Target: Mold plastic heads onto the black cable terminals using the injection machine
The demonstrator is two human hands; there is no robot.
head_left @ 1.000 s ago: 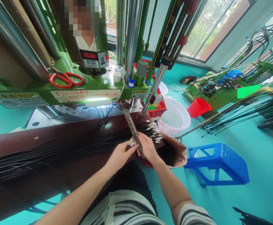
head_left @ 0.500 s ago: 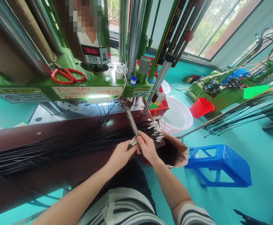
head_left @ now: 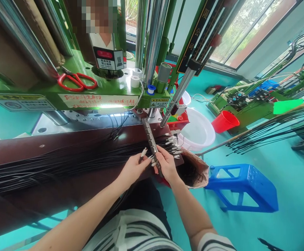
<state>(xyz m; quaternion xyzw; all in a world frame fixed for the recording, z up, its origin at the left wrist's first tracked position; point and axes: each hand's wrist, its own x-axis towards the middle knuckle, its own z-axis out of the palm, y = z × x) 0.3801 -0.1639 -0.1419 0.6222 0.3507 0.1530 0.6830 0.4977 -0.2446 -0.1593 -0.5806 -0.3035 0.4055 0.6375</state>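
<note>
My left hand [head_left: 132,170] is closed on black cables with silvery metal connectors [head_left: 144,152], whose tips stick out past the thumb and forefinger. My right hand [head_left: 167,165] wraps round the near end of a long, narrow metal bar [head_left: 150,136] with small slots along it. The bar slants away from me, its far end at the machine's metal plate [head_left: 89,120]. A small connector end shows at the bar between my hands. Beneath and beside them, a bundle of black cables [head_left: 63,162] lies along the brown table [head_left: 16,144], its silvery ends [head_left: 173,146] gathered at the right.
The green press [head_left: 105,87] rises behind the table, with red-handled scissors [head_left: 77,82] and white tape rolls [head_left: 135,81] on its ledge. A paper sack [head_left: 203,170], blue stool [head_left: 256,188], white basin [head_left: 200,129] and red bucket [head_left: 225,122] stand right. A person is behind the press.
My left hand has drawn a little left from the bar, and one connector now points up clear of it. My right hand keeps its grip on the bar. The view has shifted slightly.
</note>
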